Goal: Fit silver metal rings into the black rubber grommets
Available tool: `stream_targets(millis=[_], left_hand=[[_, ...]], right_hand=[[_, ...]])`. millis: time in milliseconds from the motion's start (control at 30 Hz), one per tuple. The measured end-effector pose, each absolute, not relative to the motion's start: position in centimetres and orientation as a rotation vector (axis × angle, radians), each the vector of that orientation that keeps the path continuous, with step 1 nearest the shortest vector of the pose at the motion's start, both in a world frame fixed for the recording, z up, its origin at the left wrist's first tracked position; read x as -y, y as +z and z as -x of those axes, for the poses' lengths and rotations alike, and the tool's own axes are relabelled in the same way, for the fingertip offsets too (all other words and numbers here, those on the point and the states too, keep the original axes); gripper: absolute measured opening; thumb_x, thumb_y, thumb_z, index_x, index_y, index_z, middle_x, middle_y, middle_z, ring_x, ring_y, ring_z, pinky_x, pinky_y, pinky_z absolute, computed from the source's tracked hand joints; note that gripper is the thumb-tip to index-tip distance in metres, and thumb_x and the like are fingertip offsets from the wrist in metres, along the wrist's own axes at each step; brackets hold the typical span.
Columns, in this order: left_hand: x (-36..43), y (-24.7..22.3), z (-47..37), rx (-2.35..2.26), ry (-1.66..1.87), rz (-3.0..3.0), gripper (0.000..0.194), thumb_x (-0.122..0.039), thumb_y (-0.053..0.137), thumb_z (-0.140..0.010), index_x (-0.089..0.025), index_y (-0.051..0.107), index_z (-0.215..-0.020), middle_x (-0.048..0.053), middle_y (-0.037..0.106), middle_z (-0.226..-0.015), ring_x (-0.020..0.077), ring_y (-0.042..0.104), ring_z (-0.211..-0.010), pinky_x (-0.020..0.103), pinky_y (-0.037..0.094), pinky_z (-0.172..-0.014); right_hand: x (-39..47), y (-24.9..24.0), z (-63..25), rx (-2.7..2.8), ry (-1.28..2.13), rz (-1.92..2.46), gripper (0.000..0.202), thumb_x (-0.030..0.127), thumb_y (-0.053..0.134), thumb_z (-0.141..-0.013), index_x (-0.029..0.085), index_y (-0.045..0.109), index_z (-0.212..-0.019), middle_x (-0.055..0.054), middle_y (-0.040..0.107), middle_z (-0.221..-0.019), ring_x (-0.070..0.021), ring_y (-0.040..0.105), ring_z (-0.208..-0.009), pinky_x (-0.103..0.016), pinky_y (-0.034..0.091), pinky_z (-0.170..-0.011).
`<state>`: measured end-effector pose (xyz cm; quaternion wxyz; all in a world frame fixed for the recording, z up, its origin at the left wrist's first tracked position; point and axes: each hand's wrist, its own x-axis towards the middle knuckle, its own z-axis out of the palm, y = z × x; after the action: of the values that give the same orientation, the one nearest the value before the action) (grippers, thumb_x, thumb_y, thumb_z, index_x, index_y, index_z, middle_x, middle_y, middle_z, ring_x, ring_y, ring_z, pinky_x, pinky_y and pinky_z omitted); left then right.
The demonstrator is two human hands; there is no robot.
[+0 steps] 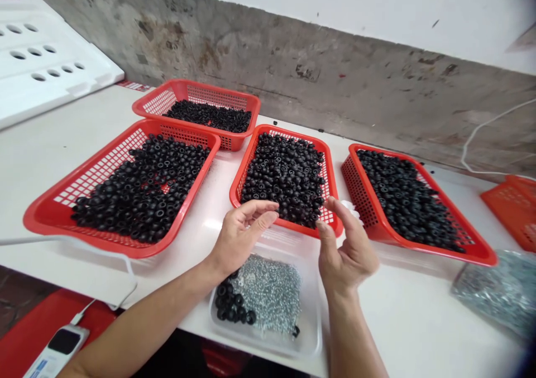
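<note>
My left hand (pixel 243 235) hovers at the near edge of the middle red basket (pixel 234 196), thumb and fingers a little apart, with nothing visible between them. My right hand (pixel 347 249) is raised at the same basket's near right corner, its thumb and forefinger apart and nothing seen in them. Many small black ring-shaped pieces (pixel 285 171) fill that basket. Below my hands sits a clear plastic tub (pixel 310 333) holding small shiny metal pieces (pixel 270 291). Several black round pieces (pixel 234 305) lie at the tub's left side.
A red basket (pixel 42 216) of black pieces stands at left, another (pixel 364 199) at right, and a third (pixel 146 107) behind. A bag of metal pieces (pixel 494 288) lies far right, near an orange basket (pixel 511 205). White foam board (pixel 54 60) leans at left. A cable (pixel 104 249) crosses the table edge.
</note>
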<state>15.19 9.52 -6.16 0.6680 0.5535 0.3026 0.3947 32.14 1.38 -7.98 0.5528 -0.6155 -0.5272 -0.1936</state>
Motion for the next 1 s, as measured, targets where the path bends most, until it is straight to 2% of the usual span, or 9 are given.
stream_targets(millis=[100,233,433,600,800,1000], left_hand=[[-9.6,-6.3,-15.3,-0.692,0.914,-1.262,0.021,-0.033,0.067,-0.086,-0.018,0.072,-0.101,0.005,0.075,-0.093,0.0137,0.065,-0.081,0.027,0.052,-0.080],[-9.7,-6.6,-15.4,-0.678,0.938,-1.288,0.019,-0.030,0.067,-0.086,-0.018,0.072,-0.099,0.004,0.074,-0.092,0.0126,0.065,-0.078,0.026,0.052,-0.078],[-9.6,-7.0,-15.6,-0.656,0.978,-1.304,0.019,-0.031,0.066,-0.088,-0.017,0.071,-0.100,0.004,0.073,-0.092,0.0121,0.065,-0.081,0.024,0.051,-0.076],[-9.6,-7.4,-15.8,-0.596,1.009,-1.267,0.016,-0.028,0.065,-0.088,-0.016,0.071,-0.098,0.004,0.073,-0.091,0.0116,0.064,-0.079,0.024,0.052,-0.075],[-9.8,-7.7,-15.9,-0.563,1.035,-1.252,0.014,-0.026,0.065,-0.088,-0.017,0.071,-0.097,0.005,0.072,-0.090,0.0123,0.064,-0.081,0.025,0.051,-0.077],[-10.0,-7.9,-15.9,-0.564,1.045,-1.253,0.013,-0.027,0.065,-0.087,-0.017,0.071,-0.095,0.004,0.072,-0.087,0.0117,0.062,-0.075,0.026,0.051,-0.075]], right_hand=[[-1.5,-7.8,-32.0,1.119,-0.456,1.459,0.018,0.017,0.067,-0.087,0.023,0.074,-0.103,-0.003,0.075,-0.092,-0.0205,0.071,-0.083,-0.037,0.056,-0.079],[-0.6,-6.0,-32.2,1.109,-0.176,1.542,0.007,0.023,0.069,-0.087,0.023,0.074,-0.092,-0.001,0.074,-0.084,-0.0158,0.067,-0.075,-0.031,0.053,-0.072],[1.8,-3.0,-31.0,1.753,0.587,1.677,0.011,0.026,0.063,-0.092,0.023,0.073,-0.090,0.000,0.072,-0.085,-0.0137,0.066,-0.074,-0.027,0.051,-0.069],[3.1,-4.4,-27.0,2.216,0.921,1.634,0.021,0.008,0.054,-0.091,0.021,0.071,-0.090,-0.001,0.066,-0.081,-0.0138,0.062,-0.072,-0.025,0.045,-0.064],[3.3,-5.2,-24.8,2.397,0.899,1.713,0.024,0.001,0.052,-0.086,0.017,0.068,-0.092,-0.003,0.062,-0.083,-0.0145,0.060,-0.071,-0.027,0.038,-0.063],[3.0,-5.0,-24.1,2.554,0.716,1.692,0.013,0.008,0.058,-0.088,0.017,0.067,-0.087,-0.002,0.062,-0.080,-0.0152,0.058,-0.069,-0.028,0.038,-0.065]])
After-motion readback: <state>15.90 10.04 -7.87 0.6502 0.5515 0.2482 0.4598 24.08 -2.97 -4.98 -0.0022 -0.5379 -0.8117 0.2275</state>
